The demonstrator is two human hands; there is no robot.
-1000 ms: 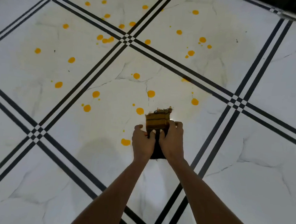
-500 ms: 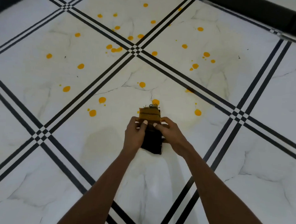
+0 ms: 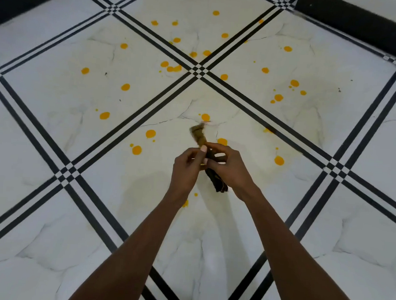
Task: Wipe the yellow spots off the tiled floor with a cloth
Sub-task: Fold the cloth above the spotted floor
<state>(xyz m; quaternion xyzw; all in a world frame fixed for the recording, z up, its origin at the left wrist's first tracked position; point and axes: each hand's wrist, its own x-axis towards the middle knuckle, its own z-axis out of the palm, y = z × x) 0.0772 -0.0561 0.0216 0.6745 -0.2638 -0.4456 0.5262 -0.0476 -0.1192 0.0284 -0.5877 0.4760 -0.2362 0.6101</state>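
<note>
A small brown and dark cloth (image 3: 199,136) is held in the air above the floor, gathered into a narrow roll that tilts up to the left. My left hand (image 3: 186,170) pinches it with thumb and fingers near its middle. My right hand (image 3: 228,168) grips its lower part, whose dark end (image 3: 218,186) hangs out below. Several yellow spots dot the white tiled floor (image 3: 56,99), for example one (image 3: 136,149) left of my hands, one (image 3: 279,160) to the right and one (image 3: 205,117) just beyond the cloth's tip. Another spot (image 3: 185,203) shows beside my left forearm.
Black double stripes (image 3: 198,71) cross the white marble-look tiles in a diagonal grid. A black skirting band (image 3: 353,22) runs along the far right edge and another (image 3: 23,2) along the far left. More yellow spots cluster around the stripe crossing ahead.
The cloth was held flat and folded between both hands; it is now bunched into a narrow roll tilted left. The view has tipped up, showing more far floor and the skirting.
</note>
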